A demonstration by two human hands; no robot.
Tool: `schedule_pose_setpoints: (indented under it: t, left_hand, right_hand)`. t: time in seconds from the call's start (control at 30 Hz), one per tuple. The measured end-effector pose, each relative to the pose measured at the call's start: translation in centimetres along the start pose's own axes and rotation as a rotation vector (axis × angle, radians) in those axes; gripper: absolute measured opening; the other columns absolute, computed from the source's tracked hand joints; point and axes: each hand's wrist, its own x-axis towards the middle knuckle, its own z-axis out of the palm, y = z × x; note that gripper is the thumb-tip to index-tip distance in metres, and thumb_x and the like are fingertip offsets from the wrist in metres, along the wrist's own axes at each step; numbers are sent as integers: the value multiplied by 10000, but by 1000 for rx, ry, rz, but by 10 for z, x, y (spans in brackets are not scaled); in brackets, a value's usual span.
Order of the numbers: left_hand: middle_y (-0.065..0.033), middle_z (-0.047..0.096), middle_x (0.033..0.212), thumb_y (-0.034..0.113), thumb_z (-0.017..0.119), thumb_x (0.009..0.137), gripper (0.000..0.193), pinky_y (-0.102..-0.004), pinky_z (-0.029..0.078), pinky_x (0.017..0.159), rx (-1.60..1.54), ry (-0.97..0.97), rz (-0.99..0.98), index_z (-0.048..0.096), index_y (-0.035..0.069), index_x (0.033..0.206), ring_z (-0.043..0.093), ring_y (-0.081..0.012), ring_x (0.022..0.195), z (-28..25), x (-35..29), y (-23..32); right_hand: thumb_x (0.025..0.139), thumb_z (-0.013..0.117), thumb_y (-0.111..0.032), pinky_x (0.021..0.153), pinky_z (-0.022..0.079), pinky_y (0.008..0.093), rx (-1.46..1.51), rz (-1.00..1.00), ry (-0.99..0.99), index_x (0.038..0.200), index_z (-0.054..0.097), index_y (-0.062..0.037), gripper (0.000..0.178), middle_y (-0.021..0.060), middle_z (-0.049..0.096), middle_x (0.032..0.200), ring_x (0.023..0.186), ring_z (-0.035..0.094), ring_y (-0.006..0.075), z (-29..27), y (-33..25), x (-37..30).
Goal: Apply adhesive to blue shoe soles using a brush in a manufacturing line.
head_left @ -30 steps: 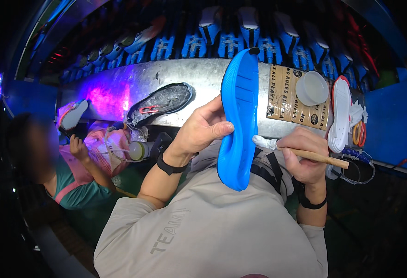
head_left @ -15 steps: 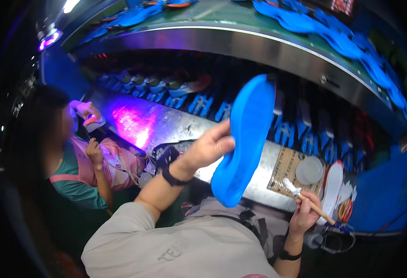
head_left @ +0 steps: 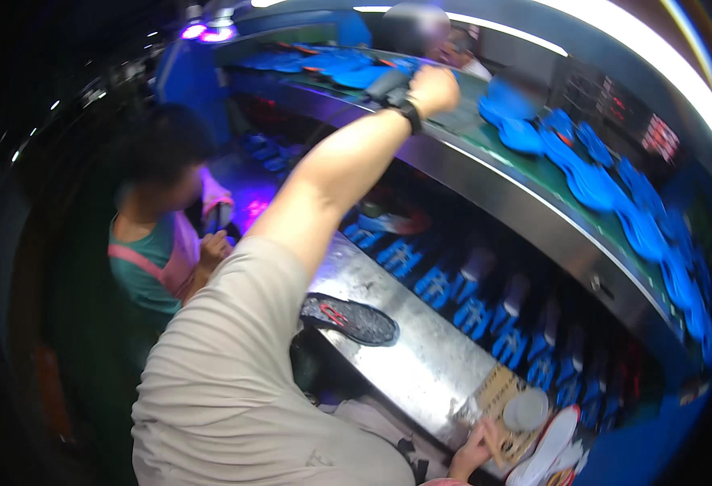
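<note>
My left arm stretches up over the raised green-topped shelf. My left hand is closed above it, blurred, and I cannot make out what its fingers hold. Several blue shoe soles lie along this shelf, some just beyond the hand. Low down, my right hand grips the wooden handle of a brush, beside a round whitish tub on a cardboard piece. A black shoe sole with red marks rests on the metal bench.
A white shoe with a red edge lies right of the tub. Blue racks with shoe parts line the space under the shelf. A co-worker in a pink apron is at my left; other people are beyond the shelf.
My left hand has gone from over the bench up to the raised shelf; the blue sole it held no longer shows clearly in it. The view has shifted, uncovering the black sole.
</note>
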Motion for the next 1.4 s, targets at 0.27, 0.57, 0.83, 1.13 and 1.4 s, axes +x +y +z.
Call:
schedule_pose_setpoints:
  t: [0.27,0.57,0.83,1.13,1.4]
  left_hand:
    - [-183,693,1180,127,599,880,279,-451,549,889,277,-288,194,731,34,1107,696,-335,1046,8,11,-57]
    - [-193,705,808,156,647,686,183,-439,567,740,4,-127,392,754,52,792,704,-360,845,-56,-41,-27]
    - [-238,713,807,281,675,843,366,-384,591,667,-631,-351,-365,710,-83,840,701,-302,613,-109,-129,-26]
    - [-75,682,1025,190,705,858,387,-318,553,786,-1811,-359,-250,612,-14,1174,664,-165,896,-59,-242,4]
    - [-195,630,1219,200,614,840,614,-469,569,789,-2175,-935,-738,448,-57,1372,664,-326,1013,-30,-443,124]
  right_hand:
    - [938,631,-119,792,543,420,-430,-246,-87,1027,722,30,196,207,705,979,916,673,355,6,-11,-2]
    - [942,643,-159,794,548,425,-558,-263,-125,1038,715,32,226,221,706,989,918,676,356,5,3,2]
    - [951,657,-171,853,548,439,-407,-320,-92,1081,696,65,272,222,711,1053,963,678,361,4,21,5]
    - [963,598,-52,906,494,330,-117,-34,-56,1157,616,58,223,126,656,1090,1005,612,218,-16,-8,13]
    - [937,613,-51,669,447,230,-190,-32,159,978,658,18,93,19,634,823,749,573,90,-115,-72,78]
